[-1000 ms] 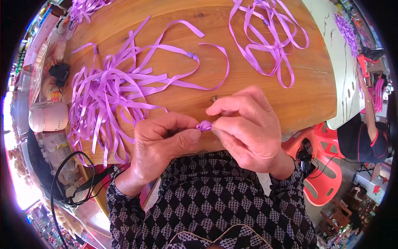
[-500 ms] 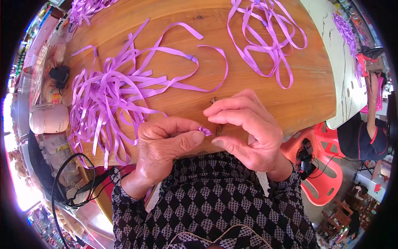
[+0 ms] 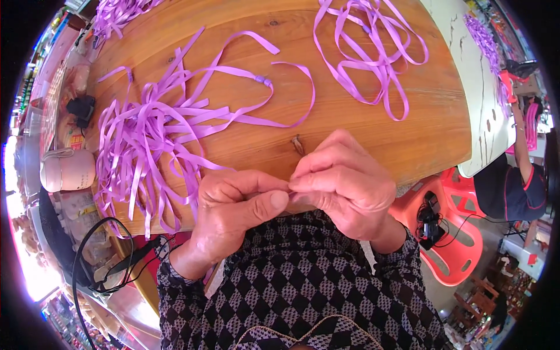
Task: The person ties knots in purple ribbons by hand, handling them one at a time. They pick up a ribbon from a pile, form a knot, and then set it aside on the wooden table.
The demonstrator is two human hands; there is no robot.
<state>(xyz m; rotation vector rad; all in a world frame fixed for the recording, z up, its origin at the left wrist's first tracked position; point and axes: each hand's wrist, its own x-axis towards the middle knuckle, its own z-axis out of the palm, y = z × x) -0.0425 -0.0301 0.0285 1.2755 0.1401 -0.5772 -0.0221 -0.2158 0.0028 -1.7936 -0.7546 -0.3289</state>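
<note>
My left hand (image 3: 228, 204) pinches a purple ribbon between thumb and forefinger in front of my body. Its knotted end is now almost wholly covered by my fingers. Against the left fingertips, the thumb and fingers of my right hand (image 3: 353, 186) close on the same small spot, at the ribbon's end. Just beyond my left hand lies a tangled heap of purple ribbons (image 3: 146, 128) on the wooden table (image 3: 350, 137). One strand with a small wrapped band (image 3: 262, 80) curls out from the heap to the right.
More looped purple ribbon (image 3: 382, 76) lies at the far right of the table, and another bunch (image 3: 119, 16) at the far left. A pale pink round container (image 3: 68, 169) and a black cable (image 3: 79, 262) are at left. An orange plastic stool (image 3: 452, 256) and another person (image 3: 507, 186) are at right.
My right hand has moved left and its open thumb and fingers have closed at the left fingertips. The purple knot that showed there is now hidden. The view has shifted slightly.
</note>
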